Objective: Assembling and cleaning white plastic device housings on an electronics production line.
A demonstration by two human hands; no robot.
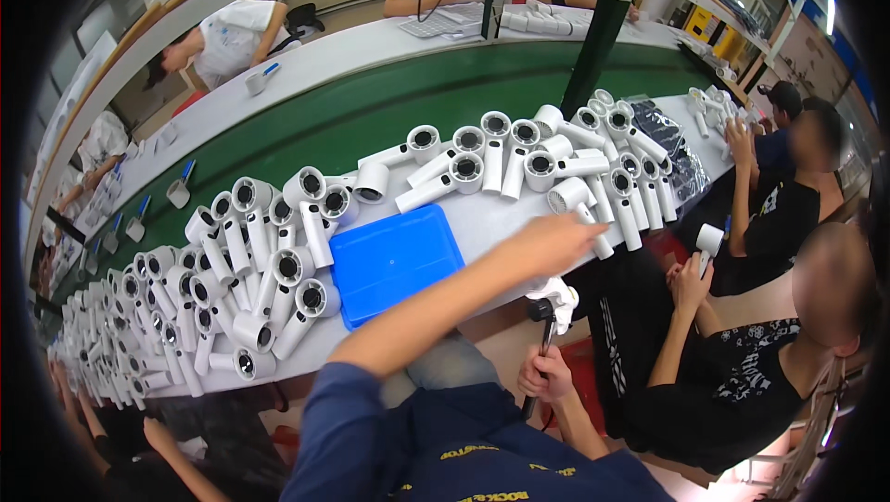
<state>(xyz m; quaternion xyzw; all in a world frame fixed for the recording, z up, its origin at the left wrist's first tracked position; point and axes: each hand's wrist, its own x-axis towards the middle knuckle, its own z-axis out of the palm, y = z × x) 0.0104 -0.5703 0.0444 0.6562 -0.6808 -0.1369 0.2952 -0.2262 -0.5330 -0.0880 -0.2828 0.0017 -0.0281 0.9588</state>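
My left arm crosses in front of me to the right. My left hand (564,238), slightly blurred, has its fingers closed across the handle of a white handheld fan (570,194) at the table's near edge. Below it, my right hand (547,374) is wrapped round a dark rod-like tool (549,328); its exact kind is unclear. At the top of this rod sits a white piece (560,296) with a black knob, its shape partly unclear. Many similar white fans (466,168) lie beyond my left hand, some with dark round centres.
A blue plastic tray (394,261) lies on the white table between fan piles (185,298). Behind runs a green conveyor belt (389,89), with a green post (603,38) beside it. A co-worker (732,363) sits close on my right, holding a fan (710,239); others work across the belt.
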